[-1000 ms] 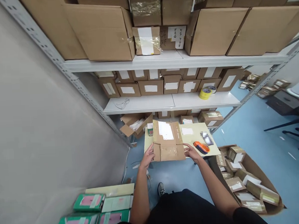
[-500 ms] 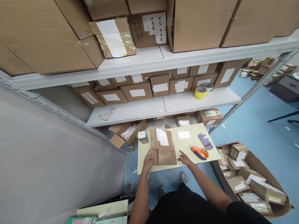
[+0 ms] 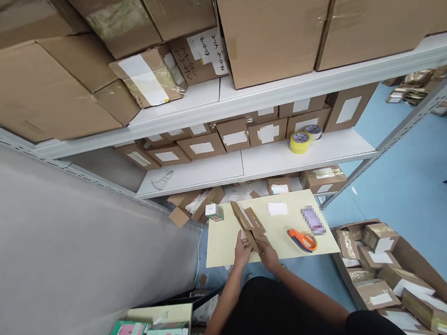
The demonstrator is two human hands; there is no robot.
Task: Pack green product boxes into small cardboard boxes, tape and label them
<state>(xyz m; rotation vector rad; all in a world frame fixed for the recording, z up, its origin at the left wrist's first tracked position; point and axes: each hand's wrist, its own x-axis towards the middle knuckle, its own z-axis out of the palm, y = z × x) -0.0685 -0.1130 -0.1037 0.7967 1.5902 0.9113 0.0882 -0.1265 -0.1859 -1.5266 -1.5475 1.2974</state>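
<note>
Gripped between the left hand (image 3: 243, 249) and the right hand (image 3: 269, 255), a creased piece of brown cardboard (image 3: 248, 228) sits tilted at the near edge of the pale tabletop (image 3: 223, 243), a little left of that edge's middle; the left fingers curl in against its left side, and the right fingers clasp its right side, so neither hand gapes; how each fingertip presses is too small to make out; the cardboard's far end slants toward the far left corner, one flap angled off to the right; whether its underside touches the tabletop, I cannot tell.

Near the far left corner stands a small white-and-green box (image 3: 214, 212); by the far edge, right of its middle, lies a pile of white slips (image 3: 277, 208); toward the near right corner rests an orange and dark blue tool (image 3: 303, 240), and close to the right edge lies a purple item (image 3: 313, 220), blurred over.

Past the right edge, a large carton (image 3: 433, 266) holds taped parcels (image 3: 378, 294); beyond the far edge, a white shelf (image 3: 270, 159) carries a yellow tape roll (image 3: 300, 143) toward its right end.
</note>
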